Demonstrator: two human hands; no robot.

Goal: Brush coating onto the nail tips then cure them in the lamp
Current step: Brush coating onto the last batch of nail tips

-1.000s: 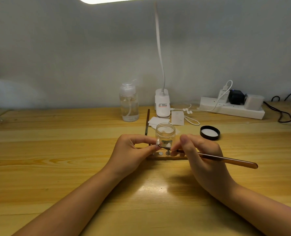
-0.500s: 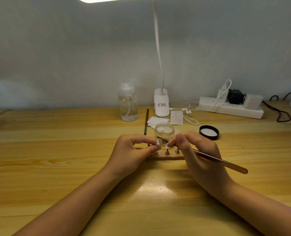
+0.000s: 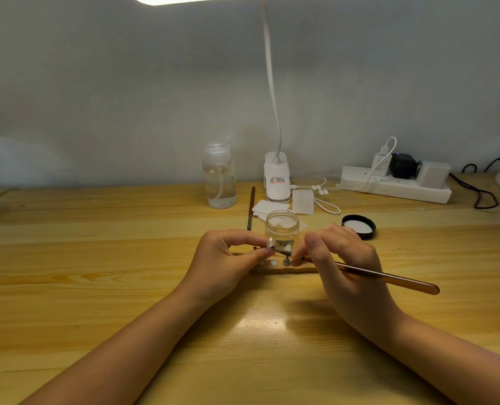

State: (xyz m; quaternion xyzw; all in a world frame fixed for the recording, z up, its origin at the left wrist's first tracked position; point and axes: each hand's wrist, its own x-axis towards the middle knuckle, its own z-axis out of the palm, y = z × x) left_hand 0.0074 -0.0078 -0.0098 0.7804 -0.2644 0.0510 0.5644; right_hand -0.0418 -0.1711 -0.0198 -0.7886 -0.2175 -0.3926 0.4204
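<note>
Both hands meet in front of the jar (image 3: 281, 226): left hand (image 3: 228, 258) pinches a nail tip (image 3: 270, 244), right hand (image 3: 342, 258) grips the brush (image 3: 360, 271). Its handle trails rightward, bristles pointing left at the tip.

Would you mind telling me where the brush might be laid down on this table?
Bare wood lies left of the left hand, and more in front of the black lid toward the right edge. It is crowded behind the jar, around the lamp base.
</note>
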